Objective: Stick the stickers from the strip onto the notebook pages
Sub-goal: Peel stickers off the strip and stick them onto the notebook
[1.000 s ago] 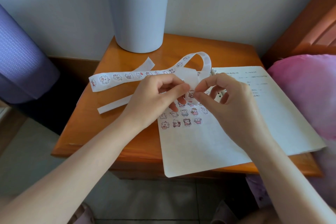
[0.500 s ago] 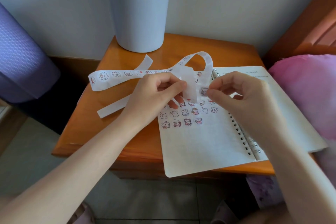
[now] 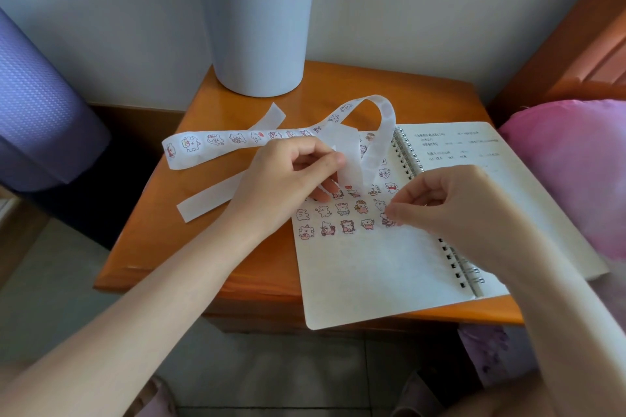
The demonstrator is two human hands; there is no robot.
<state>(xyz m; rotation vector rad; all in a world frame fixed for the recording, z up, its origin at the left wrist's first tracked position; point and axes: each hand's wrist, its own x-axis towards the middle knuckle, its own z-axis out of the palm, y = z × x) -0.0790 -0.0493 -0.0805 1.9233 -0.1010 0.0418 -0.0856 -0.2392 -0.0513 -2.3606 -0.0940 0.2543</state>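
**Change from the preceding frames.** The right hand (image 3: 454, 203) had travelled from the raised loop of the sticker strip (image 3: 210, 142) down to the left page of the open notebook (image 3: 372, 281). The left hand (image 3: 291, 179) had kept its place at the top of that page.

**Grips.** The left grip pinched the strip's peeled white backing between thumb and forefinger, holding the loop clear of the paper. The right grip was drawn together, its fingertips (image 3: 393, 213) closed on a single sticker (image 3: 387, 221) at the right end of the lowest row. Whether the sticker already lay flat on the paper could not be told.

**Position of the work.** The strip ran from the left hand across the tabletop (image 3: 159, 247), with printed stickers remaining along it. Several rows of stuck stickers (image 3: 338, 210) filled the upper part of the page, and the lower part was bare. A blank backing offcut (image 3: 210, 201) lay on the tabletop near a grey bin (image 3: 257, 27).

**Step in hand.** This was judged to be placement of one sticker. The next move would call for pressing it flat, then returning the right hand to the strip to lift another.
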